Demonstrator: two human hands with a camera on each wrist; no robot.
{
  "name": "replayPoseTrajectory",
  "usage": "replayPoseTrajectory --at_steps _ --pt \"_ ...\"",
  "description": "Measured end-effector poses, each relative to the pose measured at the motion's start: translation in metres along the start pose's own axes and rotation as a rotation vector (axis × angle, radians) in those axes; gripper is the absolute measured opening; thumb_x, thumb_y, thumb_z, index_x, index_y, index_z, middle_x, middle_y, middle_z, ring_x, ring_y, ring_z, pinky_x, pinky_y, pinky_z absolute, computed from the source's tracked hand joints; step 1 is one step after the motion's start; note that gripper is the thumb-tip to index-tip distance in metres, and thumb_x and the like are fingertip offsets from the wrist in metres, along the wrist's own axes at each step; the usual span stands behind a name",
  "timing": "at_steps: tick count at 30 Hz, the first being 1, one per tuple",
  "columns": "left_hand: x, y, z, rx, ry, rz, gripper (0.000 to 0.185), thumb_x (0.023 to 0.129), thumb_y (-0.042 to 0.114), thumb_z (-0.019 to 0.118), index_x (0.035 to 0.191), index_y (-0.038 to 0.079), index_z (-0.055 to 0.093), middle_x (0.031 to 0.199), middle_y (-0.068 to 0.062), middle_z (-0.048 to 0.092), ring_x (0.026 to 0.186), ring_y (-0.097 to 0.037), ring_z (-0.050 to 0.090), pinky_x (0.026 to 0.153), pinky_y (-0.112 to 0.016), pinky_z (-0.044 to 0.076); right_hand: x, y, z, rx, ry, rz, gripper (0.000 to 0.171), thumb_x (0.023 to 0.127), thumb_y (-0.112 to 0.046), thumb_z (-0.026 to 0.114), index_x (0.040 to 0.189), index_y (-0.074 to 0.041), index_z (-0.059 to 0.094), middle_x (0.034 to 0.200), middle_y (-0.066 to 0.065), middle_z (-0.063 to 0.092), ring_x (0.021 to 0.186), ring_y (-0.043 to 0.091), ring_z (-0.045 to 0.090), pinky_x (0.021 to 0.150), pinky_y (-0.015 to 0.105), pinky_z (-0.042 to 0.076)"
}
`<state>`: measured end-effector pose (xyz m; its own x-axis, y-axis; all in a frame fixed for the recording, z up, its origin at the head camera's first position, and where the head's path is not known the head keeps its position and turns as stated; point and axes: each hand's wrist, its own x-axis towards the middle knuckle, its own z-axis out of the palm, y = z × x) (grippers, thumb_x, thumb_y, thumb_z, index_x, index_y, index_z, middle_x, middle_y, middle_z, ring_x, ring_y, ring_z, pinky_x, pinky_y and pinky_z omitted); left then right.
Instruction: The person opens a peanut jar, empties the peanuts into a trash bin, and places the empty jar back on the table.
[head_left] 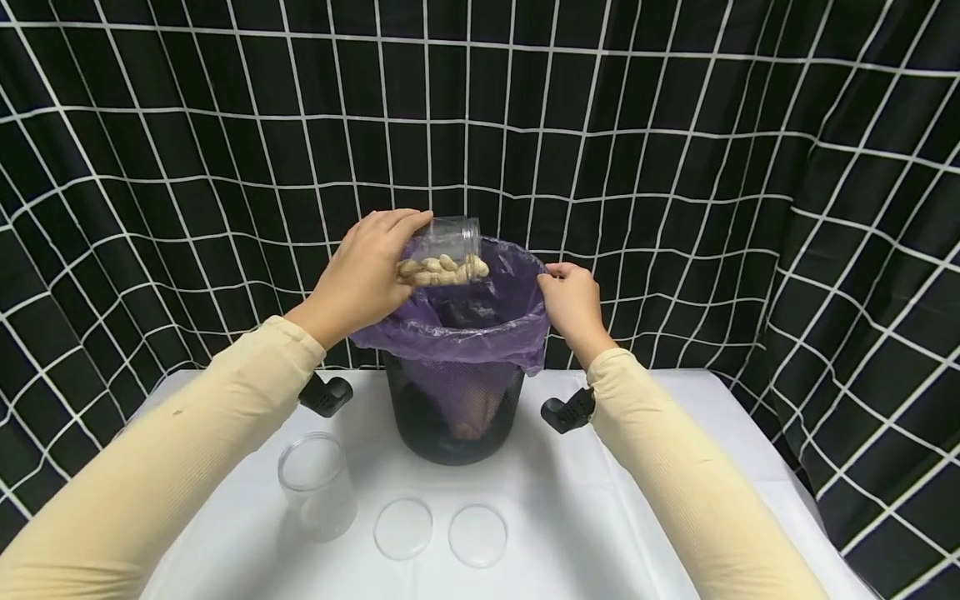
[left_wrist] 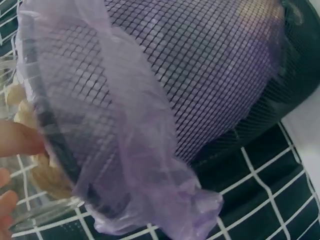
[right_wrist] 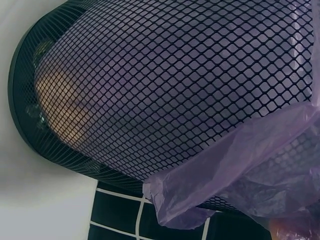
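Note:
My left hand (head_left: 367, 271) grips a clear plastic jar (head_left: 450, 237), tilted on its side with its mouth to the right. Peanuts in their shells (head_left: 438, 271) lie along its lower wall, some at the mouth. Below is a black mesh bin (head_left: 453, 408) lined with a purple plastic bag (head_left: 465, 342) folded over the rim. At the bin's right rim, my right hand (head_left: 573, 308) pinches the edge of the bag. Through the mesh, in the right wrist view, tan shapes (right_wrist: 62, 107) show blurred at the bottom of the bag.
A second clear jar (head_left: 317, 487) stands without a lid on the white-covered table at the front left. Two clear round lids (head_left: 403, 529) lie beside each other in front of the bin. A black curtain (head_left: 525, 100) with white grid lines surrounds the table.

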<state>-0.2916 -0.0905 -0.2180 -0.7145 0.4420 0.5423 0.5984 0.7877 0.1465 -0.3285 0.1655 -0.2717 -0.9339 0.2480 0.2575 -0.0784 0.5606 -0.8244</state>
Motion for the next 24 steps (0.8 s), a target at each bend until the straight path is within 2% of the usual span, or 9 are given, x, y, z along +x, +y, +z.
replayPoseTrajectory --at_steps 3,6,10,14,16,19,20,22,24 --pt "0.001 -0.002 -0.002 -0.052 0.073 -0.006 0.078 0.076 0.0 0.075 0.147 0.008 0.044 0.149 -0.013 0.05 0.14 -0.034 0.042 0.123 -0.049 0.028 0.0 0.0 0.0 -0.007 0.013 -0.008 0.038 0.097 -0.016 0.051 0.129 0.0 0.064 0.122 0.02 0.069 0.112 0.033 0.065 0.096 0.044 0.053" --pt "0.001 -0.003 -0.001 -0.076 0.092 0.0 0.079 0.075 0.0 0.076 0.147 0.008 0.045 0.148 -0.014 0.05 0.139 -0.035 0.042 0.122 -0.049 0.029 -0.001 0.0 -0.001 -0.01 0.013 -0.01 0.038 0.097 -0.016 0.051 0.129 0.0 0.064 0.122 0.021 0.069 0.111 0.033 0.065 0.096 0.044 0.053" --pt "-0.003 -0.003 0.003 -0.055 0.03 -0.005 0.079 0.075 0.001 0.075 0.148 0.008 0.045 0.148 -0.014 0.05 0.14 -0.036 0.042 0.122 -0.051 0.03 -0.001 0.0 -0.001 -0.018 0.007 -0.015 0.038 0.097 -0.016 0.051 0.129 0.0 0.064 0.124 0.021 0.068 0.114 0.033 0.064 0.097 0.044 0.053" --pt "-0.005 -0.005 0.005 -0.038 0.024 -0.014 0.078 0.076 0.002 0.076 0.148 0.008 0.045 0.149 -0.014 0.05 0.141 -0.036 0.041 0.122 -0.051 0.029 -0.001 0.0 0.0 -0.018 0.013 -0.018 0.038 0.096 -0.016 0.052 0.128 0.0 0.064 0.123 0.021 0.069 0.113 0.034 0.065 0.097 0.045 0.053" --pt "-0.004 -0.005 0.003 -0.041 0.062 -0.01 0.078 0.076 0.002 0.077 0.147 0.007 0.046 0.148 -0.014 0.051 0.14 -0.036 0.042 0.122 -0.051 0.03 -0.001 0.001 0.0 -0.016 0.009 -0.014 0.038 0.097 -0.016 0.052 0.129 0.0 0.064 0.123 0.02 0.069 0.112 0.033 0.065 0.097 0.045 0.053" --pt "-0.002 -0.005 -0.001 -0.072 0.157 -0.01 0.078 0.075 0.003 0.079 0.146 0.006 0.046 0.147 -0.015 0.051 0.138 -0.037 0.044 0.12 -0.05 0.032 -0.001 0.001 0.001 -0.014 0.006 -0.01 0.038 0.097 -0.017 0.051 0.129 -0.001 0.064 0.123 0.02 0.069 0.112 0.033 0.065 0.096 0.045 0.053" --pt "-0.001 -0.004 -0.002 -0.08 0.166 -0.012 0.078 0.075 0.002 0.078 0.146 0.006 0.046 0.147 -0.015 0.051 0.138 -0.037 0.044 0.12 -0.05 0.032 -0.001 0.001 0.0 -0.013 0.007 -0.011 0.038 0.097 -0.016 0.051 0.129 0.0 0.064 0.123 0.02 0.069 0.112 0.033 0.065 0.096 0.045 0.053" --pt "0.001 -0.004 -0.005 -0.085 0.157 -0.021 0.078 0.075 0.002 0.078 0.146 0.007 0.046 0.148 -0.014 0.05 0.139 -0.036 0.043 0.121 -0.049 0.031 -0.001 0.001 0.0 -0.012 0.008 -0.013 0.038 0.097 -0.016 0.051 0.129 0.0 0.064 0.124 0.02 0.068 0.113 0.033 0.065 0.097 0.045 0.053" --pt "0.0 -0.003 -0.005 -0.066 0.098 -0.037 0.078 0.076 0.002 0.077 0.147 0.008 0.045 0.15 -0.013 0.049 0.141 -0.035 0.041 0.122 -0.049 0.029 -0.002 0.0 0.0 -0.009 0.007 -0.015 0.038 0.097 -0.016 0.051 0.129 0.0 0.064 0.124 0.021 0.068 0.113 0.034 0.064 0.097 0.045 0.053"
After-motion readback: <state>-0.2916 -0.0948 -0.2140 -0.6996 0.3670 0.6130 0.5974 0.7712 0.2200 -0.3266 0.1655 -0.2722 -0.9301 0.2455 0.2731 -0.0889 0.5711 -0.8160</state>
